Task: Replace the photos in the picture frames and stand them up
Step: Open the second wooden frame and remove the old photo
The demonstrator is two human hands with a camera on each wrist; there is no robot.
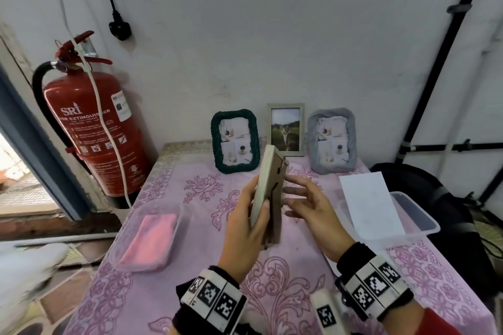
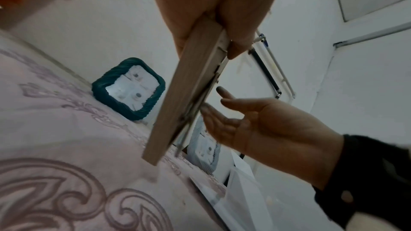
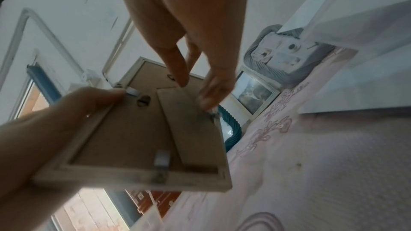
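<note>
From the head view, the person stands at the table (image 1: 168, 239) with a pale wooden frame (image 1: 268, 185) held upright and edge-on above the pink cloth. The left hand (image 1: 245, 228) grips it low down, thumb along its edge. The right hand (image 1: 310, 209) has its fingers stretched out toward the frame's back. Three frames already stand by the wall: a green one (image 1: 234, 141), a slim one with a photo (image 1: 285, 129) and a grey one (image 1: 331, 141).

From the left wrist, the wooden frame (image 2: 189, 85) slants in the left hand's pinch, and the right hand (image 2: 255, 126) is open, fingertips just at the backing.

From the right wrist, the frame's back (image 3: 142, 129) faces up with its easel stand (image 3: 184, 120) folded flat; the right fingers (image 3: 213, 90) touch the stand's edge.

I'd say this frame is being readied for standing: next, the stand needs pulling out, with the left grip steady.
</note>
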